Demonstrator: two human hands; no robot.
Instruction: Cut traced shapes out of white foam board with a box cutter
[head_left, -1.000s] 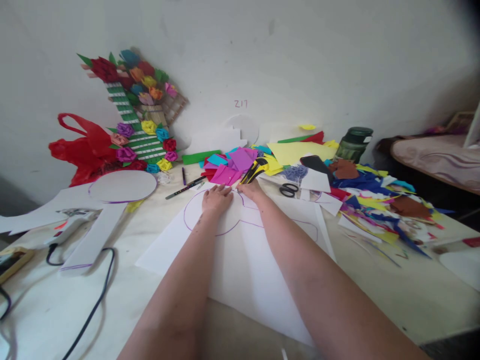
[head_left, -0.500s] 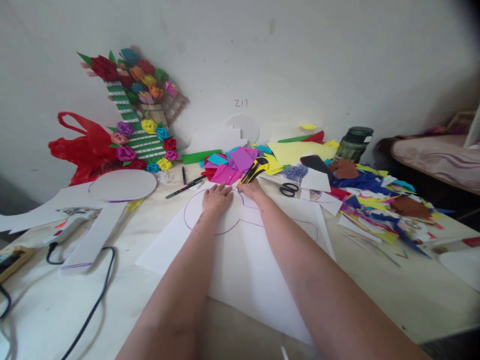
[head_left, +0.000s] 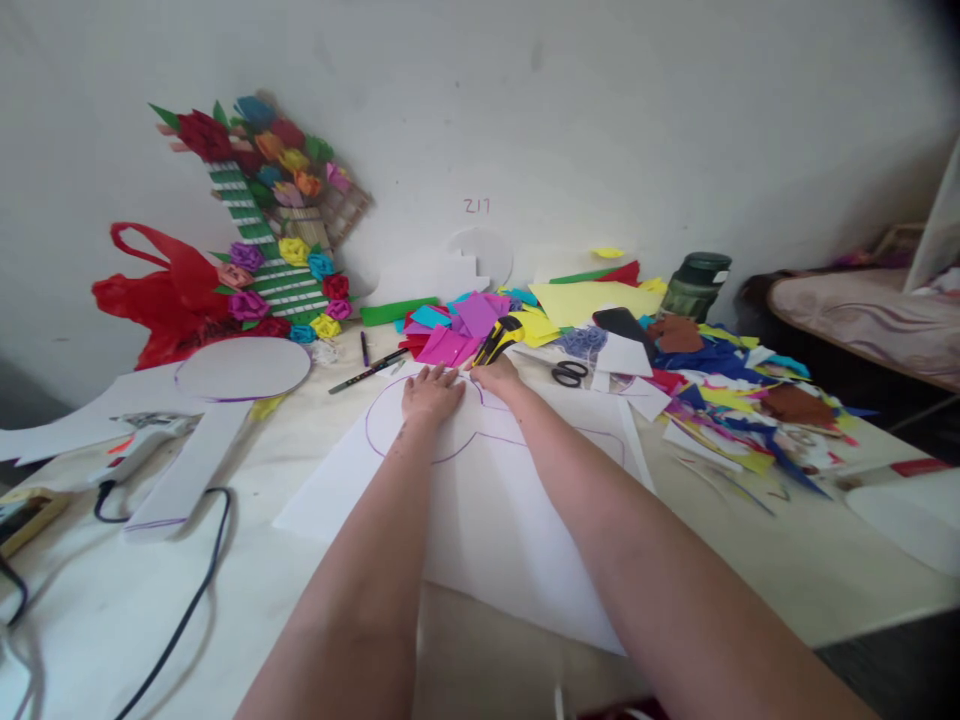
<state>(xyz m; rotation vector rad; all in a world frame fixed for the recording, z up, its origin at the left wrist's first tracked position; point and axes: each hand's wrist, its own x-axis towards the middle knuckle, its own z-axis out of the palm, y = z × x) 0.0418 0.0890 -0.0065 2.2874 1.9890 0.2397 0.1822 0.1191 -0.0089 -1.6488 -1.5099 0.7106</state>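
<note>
A large white sheet (head_left: 517,520) lies on the table, with a purple outline of a circle and a long strip drawn on it. My left hand (head_left: 433,394) rests flat on the drawn circle, fingers spread. Just to its right, my right hand (head_left: 495,375) is closed round a yellow and black cutter (head_left: 501,338), near the sheet's far edge and the top of the outline. The cutter's tip is too small to make out. Black scissors (head_left: 570,373) lie to the right of my right hand.
A white disc with a strip (head_left: 244,368), a glue gun (head_left: 139,452) and its black cord are at the left. Paper flowers (head_left: 292,250) and a red bag (head_left: 161,300) stand behind. Coloured scraps (head_left: 720,400), a phone (head_left: 622,322) and a green bottle (head_left: 694,288) are at the right.
The view has shifted slightly to the right. Both hands keep nearly the same place on the sheet, the cutter still in my right hand. A dark red item now shows at the bottom edge.
</note>
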